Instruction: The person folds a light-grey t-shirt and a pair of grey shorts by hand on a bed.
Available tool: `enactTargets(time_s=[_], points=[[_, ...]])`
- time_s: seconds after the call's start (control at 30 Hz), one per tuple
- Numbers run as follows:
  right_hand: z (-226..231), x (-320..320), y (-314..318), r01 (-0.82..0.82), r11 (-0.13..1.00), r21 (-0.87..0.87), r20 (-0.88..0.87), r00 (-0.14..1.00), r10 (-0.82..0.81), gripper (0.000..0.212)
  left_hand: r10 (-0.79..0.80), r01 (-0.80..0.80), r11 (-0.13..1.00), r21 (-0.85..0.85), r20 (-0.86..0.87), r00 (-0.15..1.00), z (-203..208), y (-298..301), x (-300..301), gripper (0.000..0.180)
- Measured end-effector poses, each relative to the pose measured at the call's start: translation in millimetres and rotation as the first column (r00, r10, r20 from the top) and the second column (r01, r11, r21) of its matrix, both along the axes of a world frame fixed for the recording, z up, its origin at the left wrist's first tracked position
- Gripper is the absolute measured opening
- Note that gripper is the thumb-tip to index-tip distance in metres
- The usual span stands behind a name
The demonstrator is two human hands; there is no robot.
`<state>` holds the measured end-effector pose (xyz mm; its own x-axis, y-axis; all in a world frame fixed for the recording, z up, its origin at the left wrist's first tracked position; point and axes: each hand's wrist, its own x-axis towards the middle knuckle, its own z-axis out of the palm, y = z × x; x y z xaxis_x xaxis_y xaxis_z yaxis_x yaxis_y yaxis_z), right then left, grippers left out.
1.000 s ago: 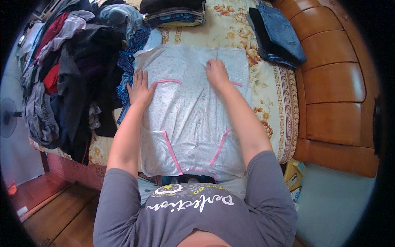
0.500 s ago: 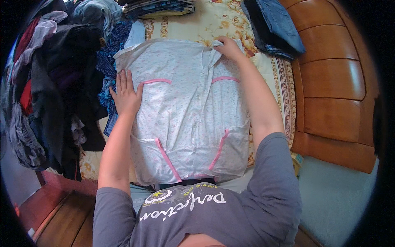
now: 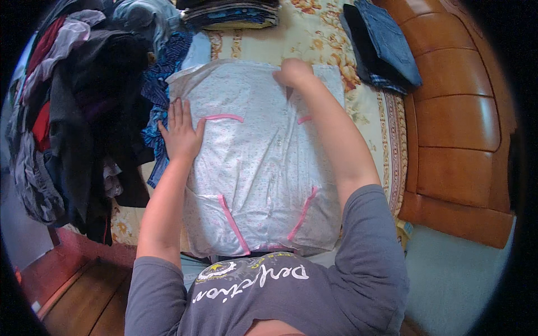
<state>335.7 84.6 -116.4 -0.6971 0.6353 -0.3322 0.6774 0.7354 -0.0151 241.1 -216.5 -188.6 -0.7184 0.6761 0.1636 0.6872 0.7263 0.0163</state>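
A pale pajama top (image 3: 252, 151) with a tiny print lies spread in front of me, front side up. Pink trim marks two pocket-like edges toward its far end and two slanting edges near my body. My left hand (image 3: 184, 131) rests open at the top's left edge, its fingers spread. Over the far edge, right of the middle, my right hand (image 3: 294, 74) is curled down with its fingers closed on the cloth. Its fingertips are partly hidden and slightly blurred.
A heap of dark and mixed clothes (image 3: 84, 123) hangs over the bed's left side. Folded clothes (image 3: 232, 14) are stacked at the far side. Folded jeans (image 3: 389, 47) lie at the far right, beside a brown padded headboard (image 3: 454, 112). Flowered bedding (image 3: 314, 42) lies underneath.
My right hand has moved a little left along the far edge, and the raised fold of cloth there now lies flatter. My left hand stays at the left edge. The whole view has shifted slightly.
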Motion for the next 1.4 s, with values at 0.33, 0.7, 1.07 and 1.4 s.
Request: enactTargets(time_s=[0.33, 0.7, 1.07, 1.4], points=[[-58, -2, 5, 0.245, 0.914, -0.323, -0.437, 0.818, -0.374, 0.054, -0.075, -0.018, 0.853, 0.521, 0.157, 0.985, 44, 44, -55, 0.056], [-48, 8, 30, 0.094, 0.471, -0.877, -0.329, 0.597, -0.732, 0.014, -0.246, -0.098, 0.927, 0.363, 0.781, 0.574, 111, 53, -142, 0.025], [-39, 11, 33, 0.143, 0.342, -0.929, -0.207, 0.566, -0.798, 0.016, -0.309, 0.027, 0.926, 0.375, 0.716, 0.626, 127, 75, -183, 0.017], [-86, -13, 18, 0.055, 0.711, -0.701, -0.615, 0.457, -0.642, 0.015, -0.169, 0.145, 0.970, 0.193, 0.114, 0.979, 43, 58, -198, 0.016]])
